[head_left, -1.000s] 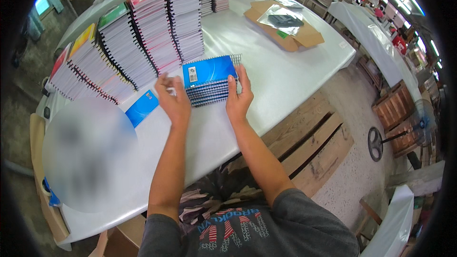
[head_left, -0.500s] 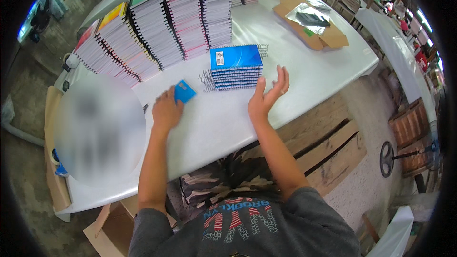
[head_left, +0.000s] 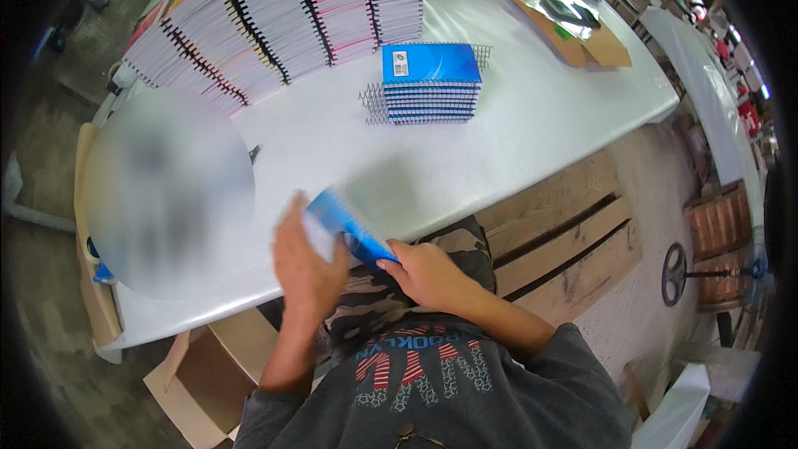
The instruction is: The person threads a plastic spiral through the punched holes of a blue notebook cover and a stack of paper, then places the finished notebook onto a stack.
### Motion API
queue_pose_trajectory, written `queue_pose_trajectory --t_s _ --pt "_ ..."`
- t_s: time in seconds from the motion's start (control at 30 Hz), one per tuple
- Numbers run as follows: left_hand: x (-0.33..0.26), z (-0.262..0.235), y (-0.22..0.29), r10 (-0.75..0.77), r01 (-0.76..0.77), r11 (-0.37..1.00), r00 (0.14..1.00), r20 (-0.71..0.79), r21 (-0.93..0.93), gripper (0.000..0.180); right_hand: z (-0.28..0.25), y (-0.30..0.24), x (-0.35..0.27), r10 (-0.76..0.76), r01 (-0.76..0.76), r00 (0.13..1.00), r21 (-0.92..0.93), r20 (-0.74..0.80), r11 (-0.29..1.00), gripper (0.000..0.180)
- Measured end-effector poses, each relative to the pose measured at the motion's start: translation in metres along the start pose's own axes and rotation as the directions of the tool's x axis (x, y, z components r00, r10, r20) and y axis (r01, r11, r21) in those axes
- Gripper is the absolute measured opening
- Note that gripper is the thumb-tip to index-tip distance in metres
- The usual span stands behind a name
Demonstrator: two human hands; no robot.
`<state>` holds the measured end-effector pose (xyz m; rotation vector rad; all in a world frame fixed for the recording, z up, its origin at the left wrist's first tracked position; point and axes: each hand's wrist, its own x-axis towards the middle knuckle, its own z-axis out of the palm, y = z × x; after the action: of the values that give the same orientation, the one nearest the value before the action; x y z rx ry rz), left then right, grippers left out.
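A small blue notebook (head_left: 349,229) is pinched by the fingers of the left hand (head_left: 306,266) and the right hand (head_left: 428,273) at the white tabletop's (head_left: 532,133) near edge, well apart from the blue notebook stack (head_left: 431,83).

Your two forearms come up from the lower edge and meet close in front of your chest, at the near edge of the table. Your left hand (head_left: 306,262) is raised, palm turned toward you, fingers together and pointing up, its outline smeared by motion blur. Your left forearm is bare from the elbow up and runs nearly vertical. Your right hand (head_left: 426,273) sits lower and to the right, back of the hand upward, fingers curled and pinched shut toward the left hand. Your right forearm slants in from the lower right, bare below a dark sleeve. The two hands are just beside each other; whether they touch cannot be told.
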<state>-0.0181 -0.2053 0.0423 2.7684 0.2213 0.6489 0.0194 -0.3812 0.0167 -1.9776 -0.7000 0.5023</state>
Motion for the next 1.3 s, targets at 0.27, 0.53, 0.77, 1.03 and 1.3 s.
queue_pose_trajectory --t_s 0.27,0.53,0.77,1.03,1.3 --pt "0.019 0.004 -0.059 -0.322 0.375 0.404 0.912 0.254 -0.834 0.032 -0.018 0.001 0.079 -0.204 0.232 0.969 0.229 -0.141 0.945 0.010" --pt "-0.005 0.049 -0.069 -0.330 0.383 0.353 0.905 0.269 -0.854 0.022 0.009 0.025 0.100 -0.232 0.209 0.972 0.538 -0.026 0.817 0.021" --pt "-0.016 0.046 -0.065 -0.172 -0.028 0.504 0.976 -0.132 -0.863 0.024 0.009 0.035 0.092 -0.604 0.615 0.786 0.272 -0.134 0.740 0.026" --pt "-0.008 0.052 -0.061 -0.198 0.173 0.472 0.976 0.087 -0.864 0.016 -0.001 0.032 0.086 -0.456 0.445 0.886 0.428 -0.082 0.787 0.027" --pt "-0.018 0.038 -0.057 -0.324 0.189 0.747 0.941 -0.101 -0.638 0.031 0.002 0.030 0.096 -0.136 0.128 0.991 0.355 -0.002 0.926 0.026"
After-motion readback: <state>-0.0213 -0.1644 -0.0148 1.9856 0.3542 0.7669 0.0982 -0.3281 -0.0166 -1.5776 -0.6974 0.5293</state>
